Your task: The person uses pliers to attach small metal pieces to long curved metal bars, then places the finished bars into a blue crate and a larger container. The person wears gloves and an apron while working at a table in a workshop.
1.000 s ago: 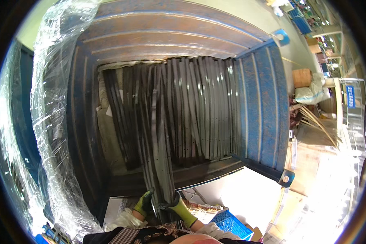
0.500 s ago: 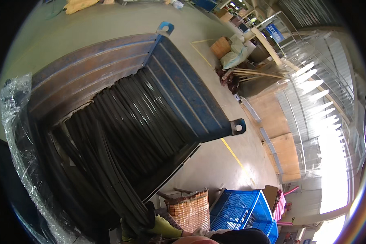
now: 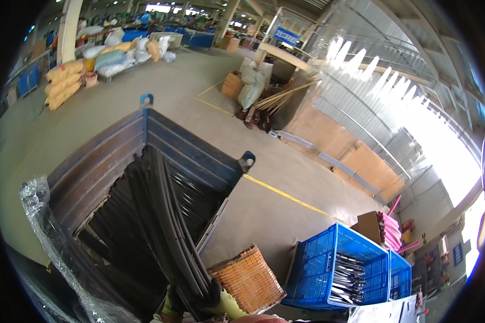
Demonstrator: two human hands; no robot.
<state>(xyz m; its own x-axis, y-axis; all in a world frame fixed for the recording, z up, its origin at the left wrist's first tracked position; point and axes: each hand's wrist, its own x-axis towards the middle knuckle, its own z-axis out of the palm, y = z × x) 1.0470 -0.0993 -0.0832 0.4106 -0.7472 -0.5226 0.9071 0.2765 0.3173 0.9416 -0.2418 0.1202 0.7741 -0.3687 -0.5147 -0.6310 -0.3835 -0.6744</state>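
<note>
Right hand [image 3: 224, 304] low, fingers curled round black strip bundle [image 3: 170, 231]; left hand [image 3: 171, 302] at its other side, fingers hidden, can't tell grip. Bundle slants from bin [image 3: 99, 153]'s far corner to hands.

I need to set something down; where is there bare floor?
Bare floor lies right of the metal bin, bordered by the blue crates and crossed by a yellow line. Another patch lies between the bin and the yellow sacks. Crowded: the bin itself, by dark strips, and beside the right hand, by a woven panel.
</note>
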